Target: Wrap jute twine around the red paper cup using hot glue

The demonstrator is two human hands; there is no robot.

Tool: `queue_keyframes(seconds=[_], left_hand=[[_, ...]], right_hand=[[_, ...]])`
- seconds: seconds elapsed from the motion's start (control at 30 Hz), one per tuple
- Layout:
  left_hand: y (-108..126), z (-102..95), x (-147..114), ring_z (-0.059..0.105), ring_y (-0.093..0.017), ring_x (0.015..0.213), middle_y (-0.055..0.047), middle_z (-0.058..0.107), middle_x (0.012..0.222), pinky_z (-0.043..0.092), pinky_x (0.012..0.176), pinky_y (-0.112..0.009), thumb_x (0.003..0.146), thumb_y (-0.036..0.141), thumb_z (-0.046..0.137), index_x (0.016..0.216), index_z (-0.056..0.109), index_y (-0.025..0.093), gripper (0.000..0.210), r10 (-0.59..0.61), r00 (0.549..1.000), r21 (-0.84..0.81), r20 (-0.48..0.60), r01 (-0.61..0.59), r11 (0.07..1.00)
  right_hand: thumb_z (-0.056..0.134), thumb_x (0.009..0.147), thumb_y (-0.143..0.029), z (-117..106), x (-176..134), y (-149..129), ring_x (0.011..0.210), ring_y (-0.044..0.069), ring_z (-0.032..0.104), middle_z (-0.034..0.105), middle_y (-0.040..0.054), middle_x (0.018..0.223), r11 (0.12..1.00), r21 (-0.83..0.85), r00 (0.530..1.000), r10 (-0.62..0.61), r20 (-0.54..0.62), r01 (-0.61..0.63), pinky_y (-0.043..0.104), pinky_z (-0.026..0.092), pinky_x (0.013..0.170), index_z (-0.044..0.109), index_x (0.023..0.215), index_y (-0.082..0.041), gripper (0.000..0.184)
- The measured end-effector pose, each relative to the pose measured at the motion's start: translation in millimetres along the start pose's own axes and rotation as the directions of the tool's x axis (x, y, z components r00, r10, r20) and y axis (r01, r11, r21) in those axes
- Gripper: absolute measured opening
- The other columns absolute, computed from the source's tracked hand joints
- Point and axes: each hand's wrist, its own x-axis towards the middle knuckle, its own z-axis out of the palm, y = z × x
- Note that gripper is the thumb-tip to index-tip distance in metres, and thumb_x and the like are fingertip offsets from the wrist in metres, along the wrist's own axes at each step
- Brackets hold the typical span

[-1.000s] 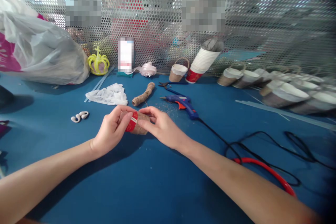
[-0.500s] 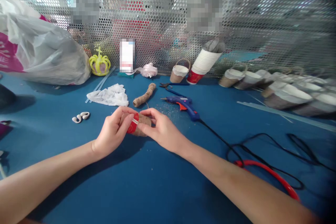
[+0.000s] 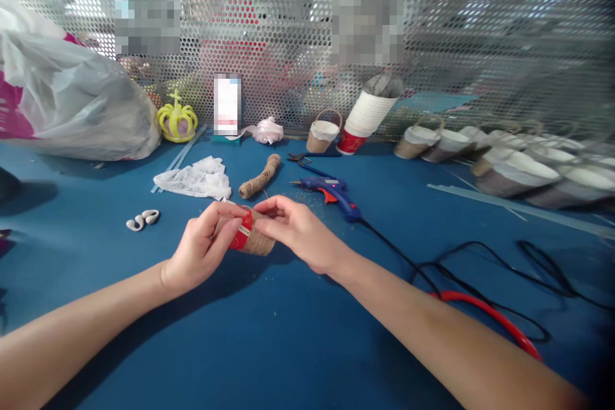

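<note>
Just below the centre of the frame, the left hand [image 3: 199, 245] grips a red paper cup [image 3: 250, 237], held on its side and partly wrapped in twine, while the right hand [image 3: 303, 234] holds the wrapped end between thumb and fingers. Beyond them, right of centre, a blue glue gun [image 3: 331, 191] lies near a twine bundle [image 3: 260, 177]. Farther, at upper right of centre, a small basket [image 3: 321, 138] stands beside leaning stacked cups [image 3: 369, 114], before a perforated screen [image 3: 288, 29].

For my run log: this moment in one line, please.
left hand: gripping red cup; right hand: at its twine wrap; glue gun: lying untouched; twine bundle: beyond cup
</note>
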Motion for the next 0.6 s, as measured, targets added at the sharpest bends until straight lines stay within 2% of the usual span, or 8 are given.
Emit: queue_keyframes(seconds=[0.37,0.6], left_hand=[[0.0,-0.6,-2.0,0.059,-0.008,0.064,0.0,0.068,0.082,0.047,0.062,-0.017,0.088,0.016,0.045,0.097,0.055,0.018,0.013,-0.028,1.0,0.023,0.014,0.028,0.999],[-4.4,2.4,-1.0,0.056,-0.011,0.065,-0.002,0.065,0.079,0.045,0.06,-0.021,0.09,0.024,0.045,0.097,0.055,0.018,0.014,-0.162,0.987,-0.04,0.001,0.162,0.986]], right_hand=[[0.059,0.075,-0.022,2.5,-1.8,-0.1,0.09,0.019,0.061,0.064,0.007,0.096,1.0,-0.029,1.0,0.004,-0.009,-0.004,0.035,0.047,0.081,0.055,0.092,-0.015,0.019],[0.059,0.076,-0.025,3.7,-1.9,3.6,0.091,0.019,0.062,0.065,0.0073,0.098,1.0,0.002,1.0,0.006,0.001,-0.006,0.033,0.047,0.079,0.055,0.093,-0.016,0.02]])
